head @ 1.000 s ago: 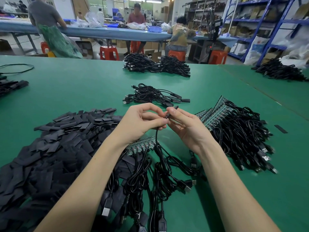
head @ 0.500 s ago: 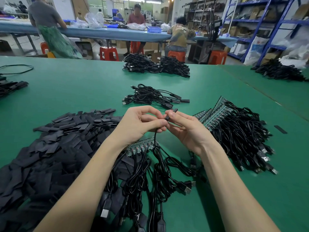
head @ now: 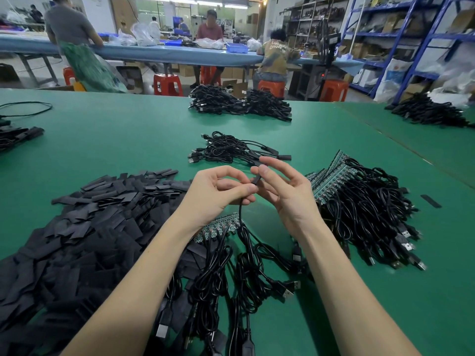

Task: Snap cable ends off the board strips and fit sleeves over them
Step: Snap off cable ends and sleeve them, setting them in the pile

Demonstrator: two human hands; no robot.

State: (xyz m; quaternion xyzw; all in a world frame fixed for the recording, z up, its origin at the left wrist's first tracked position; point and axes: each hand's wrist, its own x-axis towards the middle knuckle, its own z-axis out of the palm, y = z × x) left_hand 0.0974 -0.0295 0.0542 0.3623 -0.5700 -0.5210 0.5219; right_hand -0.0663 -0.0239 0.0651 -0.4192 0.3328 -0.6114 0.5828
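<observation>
Bottom centre: cables [head: 213, 273] still joined to a board strip [head: 218, 227], unsnapped. Left: big heap of loose sleeves [head: 77, 240]. Mid-frame, above the desk [head: 115, 140]: left hand [head: 218, 192] pinches one cable just below its end; right hand [head: 285, 191], thumb and forefinger closed on a sleeve [head: 256, 179] going over that end. Right: more strips with cables [head: 359, 201], untouched. Beyond the hands: small sleeved pile [head: 231, 151]. Judged early; most remains.
</observation>
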